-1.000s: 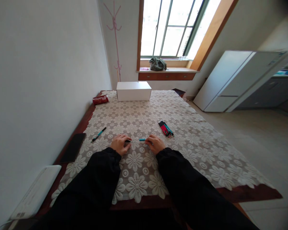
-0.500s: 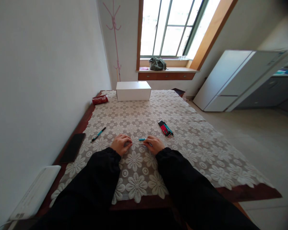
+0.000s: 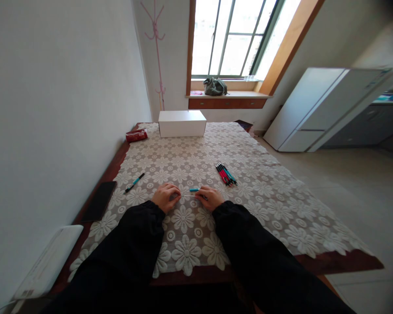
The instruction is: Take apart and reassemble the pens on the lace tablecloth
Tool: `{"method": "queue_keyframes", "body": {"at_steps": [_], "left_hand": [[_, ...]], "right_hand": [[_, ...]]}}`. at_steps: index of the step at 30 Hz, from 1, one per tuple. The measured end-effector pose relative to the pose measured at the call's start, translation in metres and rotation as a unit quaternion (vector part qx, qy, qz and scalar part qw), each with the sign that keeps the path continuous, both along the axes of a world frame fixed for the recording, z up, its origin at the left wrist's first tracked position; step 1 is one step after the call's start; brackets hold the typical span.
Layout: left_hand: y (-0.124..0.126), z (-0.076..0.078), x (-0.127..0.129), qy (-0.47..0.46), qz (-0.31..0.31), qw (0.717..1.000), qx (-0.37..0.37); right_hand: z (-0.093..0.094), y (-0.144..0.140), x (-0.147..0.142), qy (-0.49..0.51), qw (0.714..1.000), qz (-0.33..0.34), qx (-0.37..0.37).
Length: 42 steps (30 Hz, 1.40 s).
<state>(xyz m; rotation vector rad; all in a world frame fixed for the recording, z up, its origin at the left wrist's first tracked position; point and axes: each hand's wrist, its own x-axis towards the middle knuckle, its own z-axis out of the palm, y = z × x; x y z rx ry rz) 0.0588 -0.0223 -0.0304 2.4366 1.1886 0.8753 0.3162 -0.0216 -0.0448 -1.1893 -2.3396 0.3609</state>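
Both my hands rest on the lace tablecloth (image 3: 249,205) near the table's front. My left hand (image 3: 165,197) is closed, pinching one end of a thin pale pen refill (image 3: 186,195) that runs across to my right hand (image 3: 209,197). My right hand's fingers are closed on a short teal pen barrel (image 3: 194,190), which pokes out to the left of its fingertips. Whatever else my left hand's fingers cover is hidden. A bundle of red, black and teal pens (image 3: 225,174) lies just beyond my right hand. A single teal pen (image 3: 135,182) lies to the left of my left hand.
A white box (image 3: 182,123) stands at the table's far end with a red packet (image 3: 136,136) to its left. A black phone (image 3: 100,200) lies by the left wall, and a white device (image 3: 49,261) sits nearer me. A fridge (image 3: 314,113) stands at the right.
The black tip that showed at my left hand's fingers is now hidden in that hand. My hands have drawn slightly closer together. Nothing else on the table has moved.
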Motion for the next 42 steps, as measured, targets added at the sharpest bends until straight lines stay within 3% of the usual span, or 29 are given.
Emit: {"method": "queue_keyframes", "body": {"at_steps": [24,33,39,42], "left_hand": [[-0.0010,0.0015,0.0013,0.023,0.002,1.000,-0.015],[-0.0032,0.0041,0.0018,0.026,0.040,0.999,-0.002],[-0.0007,0.0036,-0.0011,0.008,0.127,0.992,0.008],[-0.0002,0.0040,-0.0021,0.002,0.133,0.991,0.006]], "right_hand": [[0.0013,-0.0010,-0.0023,-0.025,0.999,0.009,-0.025],[0.0021,-0.0015,-0.0013,0.003,1.000,-0.007,-0.029],[0.0041,0.0007,0.0014,0.019,0.999,-0.042,-0.010],[0.0041,0.0010,0.0021,0.017,0.998,-0.055,-0.008]]}}
